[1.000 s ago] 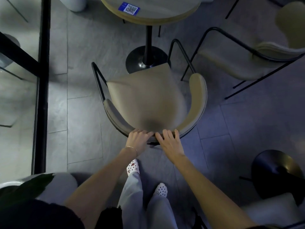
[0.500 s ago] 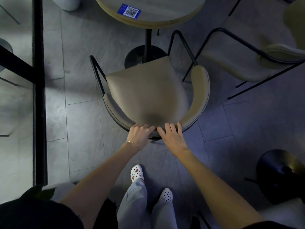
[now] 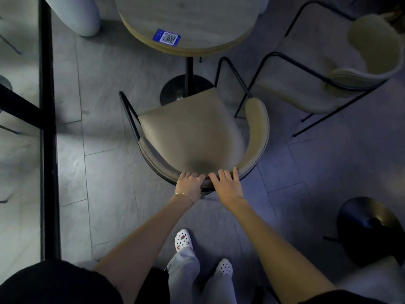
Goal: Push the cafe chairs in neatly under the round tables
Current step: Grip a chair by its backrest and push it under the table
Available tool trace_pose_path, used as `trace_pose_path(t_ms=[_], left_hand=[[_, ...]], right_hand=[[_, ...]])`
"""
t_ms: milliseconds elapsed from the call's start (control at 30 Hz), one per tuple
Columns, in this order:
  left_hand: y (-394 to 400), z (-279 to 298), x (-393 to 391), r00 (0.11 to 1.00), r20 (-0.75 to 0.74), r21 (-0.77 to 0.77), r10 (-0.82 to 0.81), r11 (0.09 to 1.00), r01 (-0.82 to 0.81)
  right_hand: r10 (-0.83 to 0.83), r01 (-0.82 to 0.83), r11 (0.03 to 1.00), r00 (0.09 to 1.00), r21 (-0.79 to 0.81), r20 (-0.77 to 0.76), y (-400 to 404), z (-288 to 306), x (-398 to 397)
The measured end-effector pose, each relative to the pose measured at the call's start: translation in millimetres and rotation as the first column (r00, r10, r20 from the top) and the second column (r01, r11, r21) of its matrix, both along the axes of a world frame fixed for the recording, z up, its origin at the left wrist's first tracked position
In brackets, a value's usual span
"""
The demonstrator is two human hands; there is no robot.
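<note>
Head view shows a beige, black-framed chair (image 3: 192, 132), left hand (image 3: 188, 183) curled over its curved back, right hand (image 3: 229, 186) spread flat.

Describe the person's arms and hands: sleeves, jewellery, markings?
Both forearms are bare; a dark sleeve shows only at the frame's bottom edge. The left hand has a thin gold-coloured bracelet at its wrist. The right hand wears nothing visible. No gloves or markings show.

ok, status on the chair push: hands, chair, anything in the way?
Left hand grips chair backrest, right hand presses on it. Seat front at table pedestal base, not tucked in. Frame of second chair close on the right.
</note>
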State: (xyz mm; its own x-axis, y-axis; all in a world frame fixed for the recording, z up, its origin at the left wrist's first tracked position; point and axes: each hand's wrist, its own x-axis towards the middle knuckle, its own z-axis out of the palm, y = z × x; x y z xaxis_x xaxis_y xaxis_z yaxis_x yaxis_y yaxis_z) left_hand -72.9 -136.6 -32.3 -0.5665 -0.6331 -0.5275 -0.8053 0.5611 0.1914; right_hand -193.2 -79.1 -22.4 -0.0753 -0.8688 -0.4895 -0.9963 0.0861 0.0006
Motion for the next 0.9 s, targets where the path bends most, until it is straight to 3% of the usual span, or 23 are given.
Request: trace_pose_path(t_ms=[133,267,533,900], left_hand=[[5,12,-11,0.998,0.055,0.083,0.031,0.996,-0.035],[4,22,-30,0.995,0.026,0.156,0.094,0.983,-0.097],[-20,67,-135,0.989,-0.139,0.11,0.044,0.994,-0.029],[-47,87,-325,0.982,-0.189,0.046,0.027,0.999,-0.019]], right_hand=[[-0.064,0.06,0.997,0.995,0.051,0.071,0,10,0],[-0.167,0.169,0.986,0.98,-0.009,0.108,10,26,-31],[-0.334,0.342,0.939,0.935,-0.049,0.116,8,60,-141],[-0.326,0.331,0.934,0.944,-0.134,0.058,-26,88,-335]])
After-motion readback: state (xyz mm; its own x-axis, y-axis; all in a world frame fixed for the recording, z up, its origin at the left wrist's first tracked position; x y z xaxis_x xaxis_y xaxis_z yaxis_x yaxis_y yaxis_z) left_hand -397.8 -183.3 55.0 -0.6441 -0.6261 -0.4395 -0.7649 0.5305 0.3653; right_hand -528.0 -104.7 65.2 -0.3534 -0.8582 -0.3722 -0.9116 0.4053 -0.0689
